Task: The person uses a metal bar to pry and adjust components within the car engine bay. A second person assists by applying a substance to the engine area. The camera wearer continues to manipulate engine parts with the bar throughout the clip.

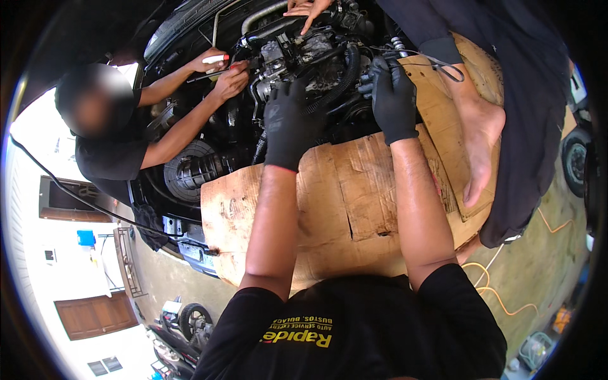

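My left hand (pixel 289 123), in a black glove with a red cuff edge, reaches into the engine bay at the front of the engine (pixel 310 54). Its fingertips blend into the dark parts, so their grip cannot be made out. To its right, my right hand (pixel 394 101), also in a black glove, is raised with curled fingers beside a black corrugated hose (pixel 347 76). Whatever those fingers hold, if anything, is too dark to name. Beneath my forearms a stained cardboard sheet (pixel 323 215) covers the car's front edge.
At left a co-worker's hands (pixel 225 76) hold a white-and-red object and a thin tool over the engine. Another person's hand (pixel 307 11) points in from the top. At right a person's bare foot (pixel 478 152) rests on cardboard. A round black air-filter housing (pixel 190 170) sits at left.
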Demonstrator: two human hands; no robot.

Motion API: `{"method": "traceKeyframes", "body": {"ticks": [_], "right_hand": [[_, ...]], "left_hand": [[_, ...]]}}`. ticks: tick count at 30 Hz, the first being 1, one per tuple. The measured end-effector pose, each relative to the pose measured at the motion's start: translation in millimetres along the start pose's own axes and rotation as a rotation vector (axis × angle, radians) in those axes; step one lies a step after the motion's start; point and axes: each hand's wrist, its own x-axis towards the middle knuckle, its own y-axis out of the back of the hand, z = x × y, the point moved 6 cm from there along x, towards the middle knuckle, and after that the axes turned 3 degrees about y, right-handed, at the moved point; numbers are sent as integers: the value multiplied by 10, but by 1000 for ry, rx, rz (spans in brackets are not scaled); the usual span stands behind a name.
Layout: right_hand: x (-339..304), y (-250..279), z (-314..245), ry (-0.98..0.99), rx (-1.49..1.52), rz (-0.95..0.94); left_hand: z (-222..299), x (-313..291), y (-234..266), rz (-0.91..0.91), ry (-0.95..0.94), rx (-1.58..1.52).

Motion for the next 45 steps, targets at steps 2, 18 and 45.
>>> {"method": "traceKeyframes", "body": {"ticks": [2,18,45], "right_hand": [[-13,8,-80,-85,49,-27],[11,48,-201,125,-46,19],[-41,109,-80,18,-252,-115]], "left_hand": [[80,37,-166,15,-26,-1],[-99,72,-395,272,63,153],[-270,80,-466,263,182,53]]}}
